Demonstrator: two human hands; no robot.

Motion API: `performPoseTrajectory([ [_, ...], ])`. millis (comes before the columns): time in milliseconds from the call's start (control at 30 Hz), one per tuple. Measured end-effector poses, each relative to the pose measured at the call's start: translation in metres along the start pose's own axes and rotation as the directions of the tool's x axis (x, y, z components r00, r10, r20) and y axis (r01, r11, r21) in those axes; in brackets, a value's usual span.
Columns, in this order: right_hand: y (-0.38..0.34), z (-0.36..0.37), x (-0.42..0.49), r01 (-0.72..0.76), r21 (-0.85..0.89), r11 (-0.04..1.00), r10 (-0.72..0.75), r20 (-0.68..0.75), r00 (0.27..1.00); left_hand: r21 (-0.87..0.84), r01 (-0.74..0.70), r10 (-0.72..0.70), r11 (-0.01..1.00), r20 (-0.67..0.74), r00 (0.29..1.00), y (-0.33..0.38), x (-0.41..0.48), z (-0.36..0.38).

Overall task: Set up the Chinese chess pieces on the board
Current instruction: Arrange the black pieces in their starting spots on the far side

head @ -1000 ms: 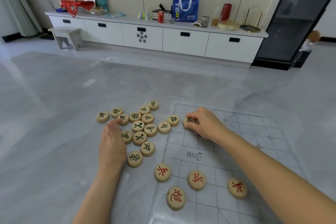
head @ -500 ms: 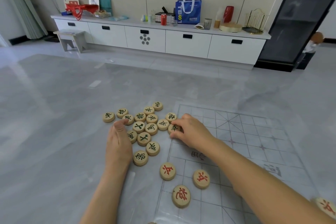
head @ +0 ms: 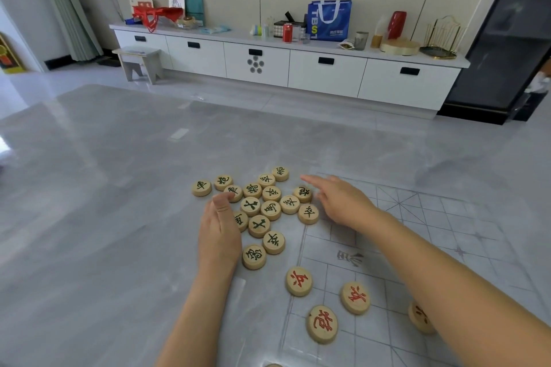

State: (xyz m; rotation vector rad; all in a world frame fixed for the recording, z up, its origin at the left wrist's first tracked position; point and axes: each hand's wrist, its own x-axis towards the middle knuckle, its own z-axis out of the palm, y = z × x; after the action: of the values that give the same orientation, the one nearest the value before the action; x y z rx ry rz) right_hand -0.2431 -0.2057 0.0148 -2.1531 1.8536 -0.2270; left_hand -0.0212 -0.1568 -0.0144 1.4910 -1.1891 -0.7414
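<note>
**Friend:** Where do the pieces stand?

**Me:** The green-lettered pieces (head: 269,210) lie face up in a loose pile on the grey table (head: 89,202), just off the left edge of the board (head: 423,217). One at the pile's right rim sits about on that edge. Three red-lettered pieces (head: 299,281) lie on the board's near part, well apart from the pile. A fourth peeps out from behind my right forearm.

**Friend:** And your hands?

**Me:** My right hand (head: 343,202) is over the board's far left corner, just beside the pile — palm down, fingers straight and spread, holding nothing. My left hand (head: 219,229) stands on its edge against the pile's left side, thumb on top. Its fingers are turned out of sight, so I cannot tell whether they hold anything.

**Friend:** What's behind?

**Me:** A long white cabinet (head: 298,71) along the wall, with a blue bag (head: 329,19) standing on top.
</note>
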Motion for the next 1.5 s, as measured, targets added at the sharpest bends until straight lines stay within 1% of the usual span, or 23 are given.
performPoseTrajectory([
  [67, -0.003, -0.003, 0.007, 0.034, -0.090, 0.995, -0.026, 0.086, 0.996, -0.004, -0.007, 0.007, 1.000, 0.000, 1.000, 0.000, 0.000, 0.000],
  [100, -0.006, -0.005, 0.010, 0.048, -0.115, 0.992, -0.036, 0.101, 0.994, -0.004, -0.009, 0.009, 1.000, 0.001, 1.000, -0.001, 0.000, 0.000],
  [233, -0.006, -0.008, 0.013, 0.046, -0.133, 0.990, -0.035, 0.084, 0.996, -0.015, -0.006, 0.006, 1.000, -0.005, 1.000, -0.001, 0.000, 0.001],
  [300, 0.000, -0.008, 0.012, 0.022, -0.097, 0.995, -0.018, 0.044, 0.999, -0.007, -0.015, 0.015, 1.000, -0.012, 1.000, -0.002, 0.001, 0.001],
  [367, 0.009, -0.009, 0.008, -0.033, -0.035, 0.999, 0.033, 0.008, 0.999, 0.005, -0.026, 0.026, 1.000, -0.013, 1.000, -0.003, 0.001, 0.001],
  [467, 0.019, -0.011, 0.000, -0.124, 0.032, 0.992, 0.125, -0.019, 0.992, 0.007, -0.030, 0.031, 1.000, -0.015, 0.999, -0.002, 0.001, 0.001],
  [533, 0.025, -0.011, -0.006, -0.150, 0.071, 0.986, 0.153, -0.034, 0.988, 0.005, -0.029, 0.029, 1.000, -0.017, 0.999, -0.002, 0.001, 0.001],
  [700, 0.034, -0.011, -0.018, -0.149, 0.135, 0.980, 0.154, -0.029, 0.988, -0.002, -0.035, 0.035, 0.999, -0.019, 0.999, -0.003, 0.001, 0.000],
  [967, 0.029, -0.013, -0.021, -0.134, 0.143, 0.981, 0.136, -0.007, 0.991, 0.000, -0.025, 0.025, 1.000, -0.024, 0.999, -0.002, 0.001, 0.000],
  [1067, 0.016, -0.013, -0.020, -0.139, 0.155, 0.978, 0.150, -0.062, 0.987, 0.004, -0.026, 0.026, 1.000, -0.021, 0.999, -0.002, 0.002, 0.000],
  [1133, 0.000, -0.009, -0.017, -0.103, 0.112, 0.988, 0.114, -0.105, 0.988, -0.003, -0.025, 0.025, 1.000, -0.019, 1.000, -0.002, 0.002, 0.000],
  [1233, -0.029, 0.001, -0.012, -0.009, -0.014, 1.000, 0.008, -0.111, 0.994, -0.010, -0.028, 0.028, 1.000, -0.020, 0.999, -0.003, 0.002, 0.000],
  [1300, -0.043, 0.007, -0.008, 0.006, -0.080, 0.997, -0.015, -0.112, 0.994, -0.013, -0.026, 0.025, 1.000, -0.024, 0.999, -0.003, 0.002, 0.000],
  [1367, -0.051, 0.012, -0.004, -0.011, -0.142, 0.990, -0.006, -0.122, 0.992, -0.013, -0.021, 0.021, 1.000, -0.025, 0.999, -0.002, 0.003, -0.001],
  [1433, -0.053, 0.013, -0.004, -0.010, -0.168, 0.986, -0.016, -0.147, 0.989, -0.019, -0.024, 0.023, 1.000, -0.022, 0.999, -0.003, 0.003, -0.001],
  [1500, -0.050, 0.008, -0.009, 0.020, -0.135, 0.991, -0.046, -0.198, 0.979, -0.024, -0.025, 0.024, 0.999, -0.018, 1.000, -0.002, 0.002, -0.001],
])
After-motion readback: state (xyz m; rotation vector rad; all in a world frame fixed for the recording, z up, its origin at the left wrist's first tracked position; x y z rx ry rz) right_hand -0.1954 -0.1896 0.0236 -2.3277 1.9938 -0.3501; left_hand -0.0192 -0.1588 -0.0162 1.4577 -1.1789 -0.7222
